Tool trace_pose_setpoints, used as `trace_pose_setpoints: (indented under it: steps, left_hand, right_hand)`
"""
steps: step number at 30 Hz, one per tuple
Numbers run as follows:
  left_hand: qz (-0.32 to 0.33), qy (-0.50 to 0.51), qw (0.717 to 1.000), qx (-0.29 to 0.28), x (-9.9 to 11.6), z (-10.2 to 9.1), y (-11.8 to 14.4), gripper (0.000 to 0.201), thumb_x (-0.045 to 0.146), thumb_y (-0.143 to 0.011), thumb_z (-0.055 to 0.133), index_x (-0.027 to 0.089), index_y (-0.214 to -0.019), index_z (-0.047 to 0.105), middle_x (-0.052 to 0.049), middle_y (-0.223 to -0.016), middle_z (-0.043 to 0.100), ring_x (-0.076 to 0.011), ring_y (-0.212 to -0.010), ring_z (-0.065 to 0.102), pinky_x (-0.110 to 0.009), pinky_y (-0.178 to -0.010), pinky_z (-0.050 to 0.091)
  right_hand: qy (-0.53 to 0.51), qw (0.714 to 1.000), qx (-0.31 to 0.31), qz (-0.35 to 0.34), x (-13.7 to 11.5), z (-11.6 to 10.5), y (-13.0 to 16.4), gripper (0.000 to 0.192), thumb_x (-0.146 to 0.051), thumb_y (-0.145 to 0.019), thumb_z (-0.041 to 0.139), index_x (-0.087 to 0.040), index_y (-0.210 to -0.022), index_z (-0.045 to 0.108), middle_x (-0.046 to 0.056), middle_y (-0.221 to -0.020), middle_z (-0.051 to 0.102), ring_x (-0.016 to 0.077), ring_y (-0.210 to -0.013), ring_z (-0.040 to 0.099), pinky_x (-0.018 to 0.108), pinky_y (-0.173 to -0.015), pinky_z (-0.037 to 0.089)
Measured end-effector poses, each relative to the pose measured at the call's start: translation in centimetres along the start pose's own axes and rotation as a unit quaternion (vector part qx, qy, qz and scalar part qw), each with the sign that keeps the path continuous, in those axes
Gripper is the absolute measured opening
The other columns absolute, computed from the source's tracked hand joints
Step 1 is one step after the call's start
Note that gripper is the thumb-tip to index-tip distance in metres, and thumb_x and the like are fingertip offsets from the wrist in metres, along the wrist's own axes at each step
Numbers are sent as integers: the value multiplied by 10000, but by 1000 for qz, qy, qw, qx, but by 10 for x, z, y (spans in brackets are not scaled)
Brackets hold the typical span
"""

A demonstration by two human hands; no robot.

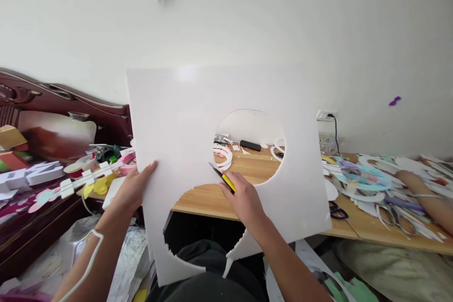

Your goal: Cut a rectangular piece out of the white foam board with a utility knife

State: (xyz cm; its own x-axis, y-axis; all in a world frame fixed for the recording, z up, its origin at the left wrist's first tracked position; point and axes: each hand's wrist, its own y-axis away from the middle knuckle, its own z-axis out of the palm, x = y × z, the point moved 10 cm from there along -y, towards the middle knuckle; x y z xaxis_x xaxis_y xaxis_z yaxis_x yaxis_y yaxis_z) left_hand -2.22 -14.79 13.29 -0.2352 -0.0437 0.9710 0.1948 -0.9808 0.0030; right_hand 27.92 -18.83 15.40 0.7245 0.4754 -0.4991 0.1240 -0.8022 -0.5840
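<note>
A large white foam board (173, 118) stands tilted up in front of me, with two big round holes cut through it. The lower hole has ragged edges, and it breaks through the board's bottom edge. My left hand (136, 184) grips the board's left edge, thumb on the front face and the other fingers hidden behind. In my right hand (246, 198) is a yellow and black utility knife (226, 182), its blade pointing up and left close to the board's face between the holes.
Behind the board is a wooden table (247, 165) with a black bar-shaped object (250, 145) and white rings. To the right lie blue-handled scissors (338, 211), larger scissors (396, 219) and paper scraps, where another person's arm (424, 198) reaches in. Craft pieces (101, 184) crowd the left.
</note>
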Motion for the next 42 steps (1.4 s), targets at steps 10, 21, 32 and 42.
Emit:
trace_pose_setpoints:
  steps: [10,21,32,42]
  left_hand:
    - [112,-26,993,-4,19,-7,-8,587,528,-808,681,201,-1287,593,-88,-1021,757,-277,-886,730,-329,-712,607]
    - [37,-13,995,-90,30,17,-9,452,462,-788,741,155,-1113,675,-100,-935,774,-258,-797,740,-333,-699,621]
    - [47,-50,990,-126,29,27,-1,492,480,-808,724,136,-1155,667,-107,-931,779,-249,-749,742,-338,-668,613]
    - [54,-66,990,-108,33,26,5,468,486,-790,734,133,-1090,667,-117,-990,768,-254,-796,728,-336,-685,592]
  right_hand:
    - [-2,997,-63,-38,10,-1,4,274,-351,-966,523,-222,-1172,650,63,-1112,725,209,-992,691,300,-866,512]
    - [14,993,-100,-58,10,2,4,256,-401,-963,521,-251,-1114,665,18,-1007,738,189,-877,704,275,-747,518]
    - [89,978,-93,-163,-81,7,23,372,-522,-987,438,-272,-1164,649,44,-987,651,153,-746,638,262,-631,478]
    - [207,929,-230,-203,-144,68,35,474,-553,-986,394,-150,-917,633,91,-761,669,235,-677,677,307,-540,500]
